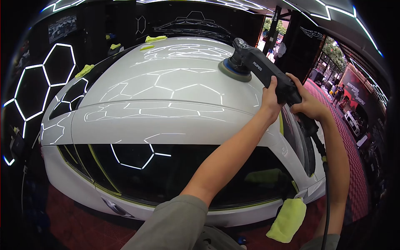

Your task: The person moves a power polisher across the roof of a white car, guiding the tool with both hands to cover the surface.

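A black car polisher (pixel 266 68) with a round pad (pixel 235 73) rests on the white car roof (pixel 166 87), toward the roof's right end. My left hand (pixel 271 100) is closed around the polisher's body. Farther back, my right hand (pixel 308 102) is wrapped around its rear handle. From that handle a black cord (pixel 326 187) runs down beside my right forearm. Beneath my arms is the dark side window (pixel 187 171), edged with yellow-green tape (pixel 104 171). The pad's underside is hidden against the roof.
A yellow-green microfiber towel (pixel 287 218) hangs by the side mirror. More cloths (pixel 155 39) lie along the far roof edge, and another cloth (pixel 85 71) is at the rear. Hexagonal lights (pixel 45 85) cover the wall. People (pixel 339 93) stand beyond a red-grey tiled floor (pixel 341 141).
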Demonstrator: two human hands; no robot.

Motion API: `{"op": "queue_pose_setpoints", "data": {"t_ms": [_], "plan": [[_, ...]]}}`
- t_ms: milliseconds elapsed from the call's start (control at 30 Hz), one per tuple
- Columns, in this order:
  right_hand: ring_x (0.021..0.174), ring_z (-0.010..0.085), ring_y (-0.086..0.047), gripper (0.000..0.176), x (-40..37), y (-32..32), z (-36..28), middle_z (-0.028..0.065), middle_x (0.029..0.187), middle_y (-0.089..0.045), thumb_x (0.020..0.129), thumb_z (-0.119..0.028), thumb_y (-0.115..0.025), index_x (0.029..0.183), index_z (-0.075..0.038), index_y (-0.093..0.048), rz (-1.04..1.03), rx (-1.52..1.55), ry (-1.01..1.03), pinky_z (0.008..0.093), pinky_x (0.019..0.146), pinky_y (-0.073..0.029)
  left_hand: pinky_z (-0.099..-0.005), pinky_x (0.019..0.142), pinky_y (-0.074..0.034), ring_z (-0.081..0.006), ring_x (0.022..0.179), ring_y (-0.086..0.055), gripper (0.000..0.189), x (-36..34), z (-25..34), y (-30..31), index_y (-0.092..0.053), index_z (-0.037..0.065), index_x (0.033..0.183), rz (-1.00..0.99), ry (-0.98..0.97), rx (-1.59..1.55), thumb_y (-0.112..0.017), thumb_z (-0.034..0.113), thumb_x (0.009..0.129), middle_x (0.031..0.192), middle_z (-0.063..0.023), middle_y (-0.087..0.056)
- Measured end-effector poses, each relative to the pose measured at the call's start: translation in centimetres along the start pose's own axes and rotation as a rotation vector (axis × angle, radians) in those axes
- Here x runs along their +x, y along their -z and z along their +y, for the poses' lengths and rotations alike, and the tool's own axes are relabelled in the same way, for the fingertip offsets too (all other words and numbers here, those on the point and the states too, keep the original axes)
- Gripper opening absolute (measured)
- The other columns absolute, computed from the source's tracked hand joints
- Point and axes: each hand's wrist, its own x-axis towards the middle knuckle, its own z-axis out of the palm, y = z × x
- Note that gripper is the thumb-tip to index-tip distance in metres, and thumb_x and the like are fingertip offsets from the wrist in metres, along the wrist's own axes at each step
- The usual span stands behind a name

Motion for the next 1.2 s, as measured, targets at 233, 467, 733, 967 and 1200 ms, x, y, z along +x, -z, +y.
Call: {"op": "queue_pose_setpoints", "data": {"t_ms": [233,467,733,967,1200], "plan": [[0.056,0.0182,-0.063,0.107,-2.1,2.8,4.6,0.014,0.095,-0.059,0.065,0.005,-0.064,0.159,-0.024,-0.02,0.03,0.076,-0.07,0.0324,0.053,-0.054,-0.047,0.1,-0.048,-0.0245,0.114,-0.062,0.051,1.2,-6.1,-1.9,-0.052,0.009,0.13,0.032,0.017,-0.037,-0.049,0.052,0.104,0.123,-0.0084,-0.063],[0.052,0.0192,-0.062,0.106,-4.2,3.0,9.3,0.0137,0.091,-0.06,0.067,0.005,-0.064,0.159,-0.022,-0.018,0.084,0.165,-0.112,0.0334,0.048,-0.053,-0.0455,0.09,-0.05,-0.0225,0.107,-0.063,0.05,1.3,-10.1,-2.4,-0.056,0.009,0.123,0.168,0.09,0.112,-0.055,0.054,0.101,0.114,-0.0068,-0.065],[0.051,0.0204,-0.063,0.107,-7.4,2.8,11.1,0.0176,0.093,-0.061,0.068,0.006,-0.063,0.16,-0.019,-0.014,0.128,0.24,-0.143,0.0336,0.048,-0.053,-0.041,0.083,-0.053,-0.0205,0.103,-0.064,0.059,-0.9,-12.4,-3.0,-0.049,0.009,0.129,0.208,0.185,0.203,-0.062,0.056,0.096,0.115,-0.007,-0.063],[0.052,0.0211,-0.063,0.107,-10.3,0.8,7.2,0.0179,0.099,-0.06,0.068,0.008,-0.063,0.16,-0.019,-0.016,0.127,0.246,-0.144,0.0333,0.047,-0.053,-0.0361,0.088,-0.057,-0.02,0.102,-0.067,0.057,-6.0,-10.4,-3.5,-0.048,0.001,0.13,0.121,0.053,0.205,-0.062,0.048,0.099,0.119,-0.0111,-0.063],[0.059,0.0207,-0.065,0.108,-8.8,-1.3,0.6,0.0208,0.122,-0.054,0.066,0.01,-0.063,0.159,-0.019,-0.017,0.078,0.097,-0.064,0.0333,0.05,-0.055,-0.0435,0.091,-0.05,-0.0192,0.108,-0.063,0.053,-7.8,-4.5,-2.7,-0.049,0.012,0.13,0.028,0.043,0.145,-0.056,0.054,0.1,0.117,-0.0055,-0.064]]}}
